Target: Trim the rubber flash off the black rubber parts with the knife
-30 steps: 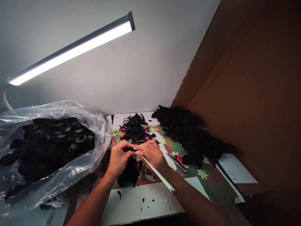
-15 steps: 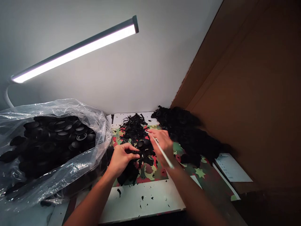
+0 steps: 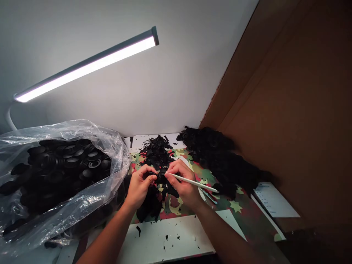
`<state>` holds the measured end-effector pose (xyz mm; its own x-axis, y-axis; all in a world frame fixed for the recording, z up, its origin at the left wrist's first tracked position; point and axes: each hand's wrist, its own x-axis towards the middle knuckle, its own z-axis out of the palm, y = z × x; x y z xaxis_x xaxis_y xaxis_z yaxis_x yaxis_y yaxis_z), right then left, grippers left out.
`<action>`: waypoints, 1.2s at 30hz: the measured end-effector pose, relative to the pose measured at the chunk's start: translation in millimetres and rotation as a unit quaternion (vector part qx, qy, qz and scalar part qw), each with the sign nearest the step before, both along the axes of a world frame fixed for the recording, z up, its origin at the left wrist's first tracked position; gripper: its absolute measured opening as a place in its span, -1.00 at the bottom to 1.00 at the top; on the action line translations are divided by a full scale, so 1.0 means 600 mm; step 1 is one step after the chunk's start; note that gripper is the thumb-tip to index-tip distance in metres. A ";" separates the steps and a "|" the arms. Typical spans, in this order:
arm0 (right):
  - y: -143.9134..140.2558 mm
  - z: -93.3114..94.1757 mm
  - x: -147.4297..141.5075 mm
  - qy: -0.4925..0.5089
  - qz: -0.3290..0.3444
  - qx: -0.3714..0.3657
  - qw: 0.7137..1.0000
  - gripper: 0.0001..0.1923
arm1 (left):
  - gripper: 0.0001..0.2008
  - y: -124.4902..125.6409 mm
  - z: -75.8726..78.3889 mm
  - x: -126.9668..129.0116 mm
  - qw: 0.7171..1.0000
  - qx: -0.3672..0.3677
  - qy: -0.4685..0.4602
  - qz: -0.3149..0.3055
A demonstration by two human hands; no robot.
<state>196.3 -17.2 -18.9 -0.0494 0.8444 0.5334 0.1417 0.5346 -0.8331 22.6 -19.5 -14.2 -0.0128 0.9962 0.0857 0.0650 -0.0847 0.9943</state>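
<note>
Thumb and fingers of my left hand (image 3: pixel 139 187) pinch a small black rubbery piece (image 3: pixel 160 176), partly hidden by the fingertips. Closed around a slim white pen-shaped tool (image 3: pixel 196 182) is my right hand (image 3: pixel 187 185); the tool's near tip meets the black piece and its other end points right. Both hands are close together above a camouflage-patterned sheet (image 3: pixel 235 206). Behind them rises a heap of black scraps (image 3: pixel 156 152), and more black pieces (image 3: pixel 150 207) lie below my left hand.
A clear plastic bag (image 3: pixel 121 148) full of round black ribbed parts (image 3: pixel 73 160) stands on the left. A dark heap (image 3: pixel 222 161) lies along the cardboard wall (image 3: pixel 288 95) on the right. Slender tools (image 3: pixel 210 197) rest beside my right wrist. A lit tube lamp (image 3: pixel 88 69) hangs above.
My right hand has come down and turned, bringing the white tool's tip to the black piece at my left hand. The tool now lies flatter. My left hand stays pinched.
</note>
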 end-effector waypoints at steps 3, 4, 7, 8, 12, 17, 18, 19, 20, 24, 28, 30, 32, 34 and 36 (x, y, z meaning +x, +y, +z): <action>-0.004 0.001 -0.005 0.001 0.054 0.011 0.998 -0.87 | -0.84 0.000 -0.002 0.003 1.000 0.016 0.010 0.013; -0.005 0.000 -0.005 -0.007 0.067 0.010 0.998 -0.89 | -0.85 -0.001 -0.002 0.004 0.999 0.020 0.014 0.019; -0.006 -0.005 -0.006 -0.031 0.072 0.022 0.997 -0.92 | -0.87 -0.002 -0.002 0.007 0.998 0.027 0.030 0.038; -0.006 -0.006 -0.005 -0.039 0.066 0.025 0.997 -0.93 | -0.89 -0.003 -0.002 0.007 0.998 0.030 0.037 0.043; -0.005 -0.008 0.000 -0.072 0.052 0.042 0.995 -0.93 | -0.92 -0.005 -0.003 0.010 0.995 0.046 0.067 0.056; -0.002 -0.008 0.009 -0.113 0.057 0.090 0.988 -0.92 | -0.95 -0.007 -0.003 0.010 0.993 0.046 0.085 0.060; -0.001 -0.008 0.010 -0.119 0.058 0.100 0.986 -0.92 | -0.95 -0.008 -0.003 0.010 0.993 0.046 0.088 0.061; -0.001 -0.008 0.010 -0.125 0.058 0.112 0.984 -0.91 | -0.95 -0.008 -0.004 0.010 0.993 0.046 0.090 0.061; 0.000 -0.009 0.010 -0.131 0.057 0.126 0.982 -0.90 | -0.95 -0.008 -0.004 0.010 0.993 0.047 0.092 0.062; 0.003 -0.019 0.002 -0.152 0.035 0.198 0.968 -0.86 | -0.95 -0.009 -0.006 0.013 0.991 0.054 0.100 0.064; 0.012 -0.028 0.000 -0.166 -0.031 0.203 0.965 -0.83 | -0.95 -0.012 -0.003 0.013 0.991 0.063 0.104 0.063; 0.020 -0.028 0.008 -0.158 -0.065 0.145 0.974 -0.84 | -0.94 -0.014 0.001 0.012 0.989 0.072 0.104 0.071; 0.028 -0.026 0.018 -0.127 -0.068 0.073 0.987 -0.87 | -0.94 -0.015 0.003 0.011 0.989 0.081 0.103 0.076; 0.032 -0.024 0.025 -0.079 -0.037 0.013 0.996 -0.82 | -0.93 -0.016 0.004 0.009 0.989 0.085 0.100 0.074; 0.032 -0.022 0.026 -0.019 0.017 -0.051 0.998 -0.83 | -0.93 -0.015 0.001 0.008 0.989 0.089 0.100 0.071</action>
<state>211.7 2.1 -32.0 -0.0979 0.8915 0.4423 0.1582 0.4527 -0.8775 27.4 -28.7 -13.3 -0.1158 0.9548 0.2737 0.2819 -0.2327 0.9308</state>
